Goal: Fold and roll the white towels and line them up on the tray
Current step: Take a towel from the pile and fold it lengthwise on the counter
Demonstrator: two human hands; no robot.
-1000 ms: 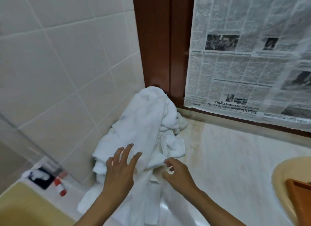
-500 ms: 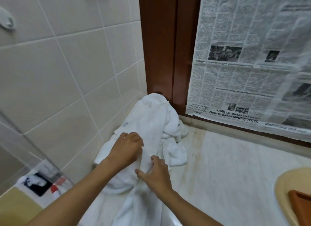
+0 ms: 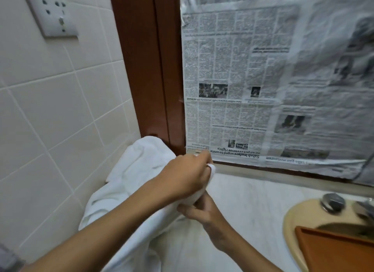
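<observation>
Towel (image 3: pixel 139 170) edge between both hands (image 3: pixel 186 176) (image 3: pixel 202 210)

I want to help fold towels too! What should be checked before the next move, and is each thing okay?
1. Left hand grips the white towel: ok.
2. Right hand holds the same cloth lower down: ok.
3. Only one towel in the hands, apart from the heap: cannot tell.
4. Bare counter beside the heap for folding: ok.
5. Tray has room: cannot tell, only its corner shows.
</observation>
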